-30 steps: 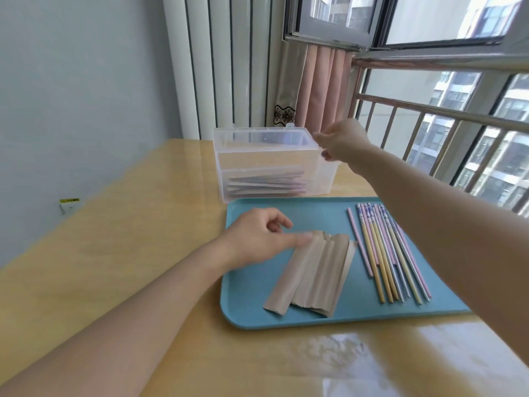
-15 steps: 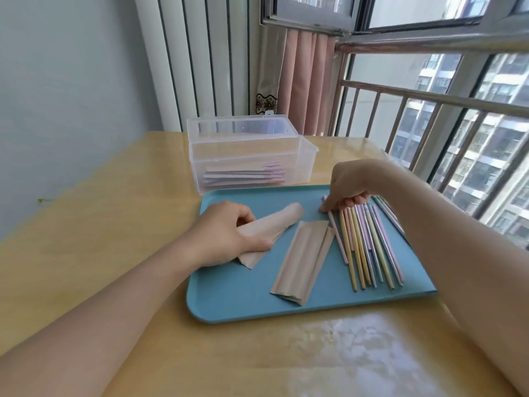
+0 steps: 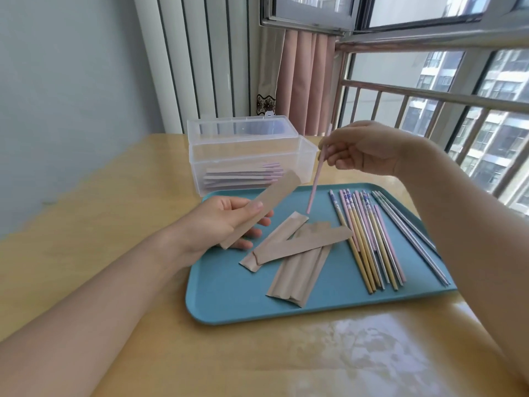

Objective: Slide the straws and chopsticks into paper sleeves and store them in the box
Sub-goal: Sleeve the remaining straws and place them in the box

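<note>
Wooden table beside a railed window carries a blue tray at centre frame and a clear plastic box just behind it, lid up. Inside the box, low against the front wall, lie several filled sleeves with pink ends poking out, so part of the job looks done. Much remains: a row of straws and chopsticks lies unsleeved on the right half of the tray, and loose empty sleeves overlap mid-tray. The left hand, centre left, grips one paper sleeve with its free end raised toward the box. The right hand, upper right, pinches a pink straw pointing down, its tip above the tray and near, not in, the held sleeve. Insertion seems the step in hand.
</note>
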